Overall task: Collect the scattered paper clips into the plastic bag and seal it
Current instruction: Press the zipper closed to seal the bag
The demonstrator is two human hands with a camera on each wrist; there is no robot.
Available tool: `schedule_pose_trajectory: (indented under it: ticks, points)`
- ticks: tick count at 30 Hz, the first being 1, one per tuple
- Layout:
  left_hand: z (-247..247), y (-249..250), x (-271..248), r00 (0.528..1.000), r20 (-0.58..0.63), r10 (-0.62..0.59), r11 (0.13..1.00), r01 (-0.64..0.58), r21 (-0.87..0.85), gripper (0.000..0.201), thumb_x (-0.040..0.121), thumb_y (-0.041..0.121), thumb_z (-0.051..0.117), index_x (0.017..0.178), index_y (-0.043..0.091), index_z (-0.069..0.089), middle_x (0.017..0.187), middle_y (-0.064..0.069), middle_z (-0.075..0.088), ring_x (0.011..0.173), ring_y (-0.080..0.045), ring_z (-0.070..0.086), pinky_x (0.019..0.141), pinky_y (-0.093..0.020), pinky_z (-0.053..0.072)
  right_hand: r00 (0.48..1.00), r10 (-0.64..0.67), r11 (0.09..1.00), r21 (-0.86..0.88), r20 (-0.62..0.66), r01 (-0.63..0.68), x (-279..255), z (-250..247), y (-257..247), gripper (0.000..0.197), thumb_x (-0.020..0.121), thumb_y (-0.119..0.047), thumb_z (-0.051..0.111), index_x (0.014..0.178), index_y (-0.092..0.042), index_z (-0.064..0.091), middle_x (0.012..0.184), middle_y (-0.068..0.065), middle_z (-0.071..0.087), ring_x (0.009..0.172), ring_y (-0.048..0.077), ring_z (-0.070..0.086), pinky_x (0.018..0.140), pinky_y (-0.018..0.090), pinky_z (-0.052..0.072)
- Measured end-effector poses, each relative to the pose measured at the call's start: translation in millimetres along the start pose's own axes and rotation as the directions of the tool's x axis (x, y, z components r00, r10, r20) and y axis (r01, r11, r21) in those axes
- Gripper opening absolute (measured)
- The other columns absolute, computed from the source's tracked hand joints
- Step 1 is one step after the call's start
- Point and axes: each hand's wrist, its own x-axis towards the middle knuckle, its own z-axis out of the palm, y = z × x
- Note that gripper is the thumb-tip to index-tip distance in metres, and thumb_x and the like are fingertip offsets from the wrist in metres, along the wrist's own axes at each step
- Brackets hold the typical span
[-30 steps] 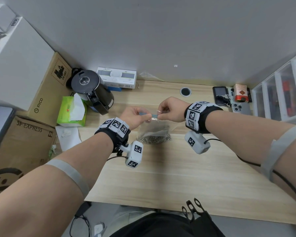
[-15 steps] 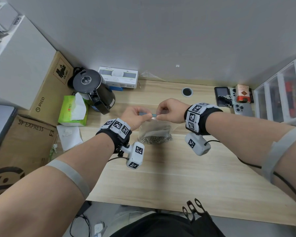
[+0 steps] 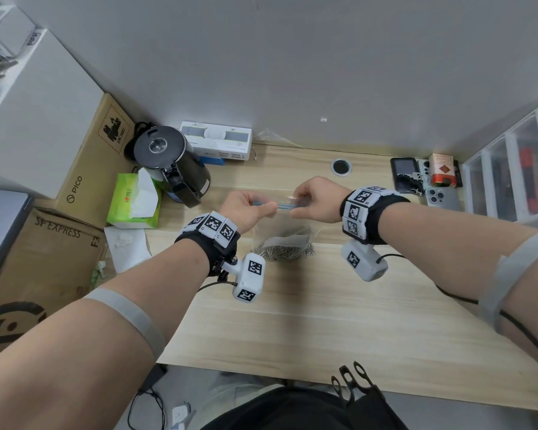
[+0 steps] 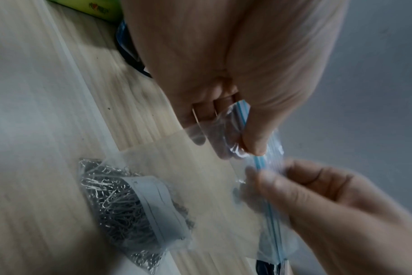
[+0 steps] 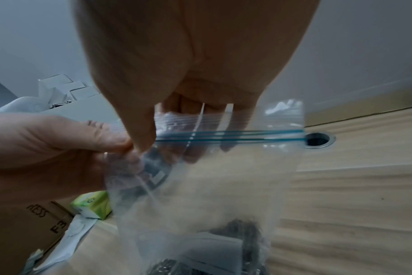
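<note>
A clear plastic bag [image 3: 281,226] with a blue zip strip [image 3: 284,207] hangs between both hands above the wooden desk [image 3: 323,321]. A heap of silver paper clips [image 3: 284,251] and a white card lie in its bottom, which rests on the desk. My left hand [image 3: 269,209] pinches the left part of the bag's top; its thumb presses the strip [image 4: 259,163]. My right hand [image 3: 295,209] pinches the top just to the right, thumb in front of the strip [image 5: 223,135] and fingers behind. The clips [image 4: 115,201] show through the bag [image 5: 212,176].
A black kettle [image 3: 174,169], a green tissue box [image 3: 134,200] and a white box [image 3: 216,141] stand at the back left. Phones [image 3: 441,198], a red pack [image 3: 443,170] and clear drawers [image 3: 510,169] sit at the right. A cable hole [image 3: 341,166] lies behind the hands.
Both hands keep pinching the bag's top in nearly the same place; only the view has shifted a little.
</note>
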Motion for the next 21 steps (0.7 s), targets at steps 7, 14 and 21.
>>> schedule_pose_trajectory:
  ticks: [7,14,21]
  points:
    - [0,5,-2,1.000,-0.005,0.018,0.997,-0.018,-0.071,0.007,0.080,0.021,0.077,0.074,0.017,0.076,0.076,-0.007,0.074,0.074,-0.015,0.063,0.088,-0.038,0.053,0.998,0.045,0.999,-0.013,-0.048,-0.045,-4,-11,15,0.007,0.083,-0.031,0.073,0.078,-0.026,0.071,0.077,-0.012,0.068,0.080,0.011,0.063,0.075,0.024,0.046]
    - [-7,0,-4,1.000,0.020,-0.012,0.989,0.015,-0.144,0.011,0.088,0.008,0.070,0.077,0.009,0.074,0.072,-0.008,0.071,0.058,-0.009,0.061,0.072,-0.028,0.050,0.986,0.158,0.986,0.054,-0.047,-0.156,-17,-18,46,0.012,0.083,-0.035,0.074,0.086,-0.023,0.076,0.080,-0.018,0.066,0.085,0.007,0.062,0.080,0.023,0.044]
    - [-5,-3,-2,0.995,0.026,-0.094,0.981,0.097,-0.168,0.015,0.082,0.018,0.078,0.093,0.012,0.070,0.086,-0.005,0.072,0.077,-0.013,0.067,0.078,-0.029,0.048,0.986,0.166,0.979,0.117,0.004,-0.165,-19,-18,50,0.012,0.077,-0.039,0.078,0.079,-0.028,0.077,0.082,-0.013,0.073,0.087,0.006,0.065,0.084,0.026,0.049]
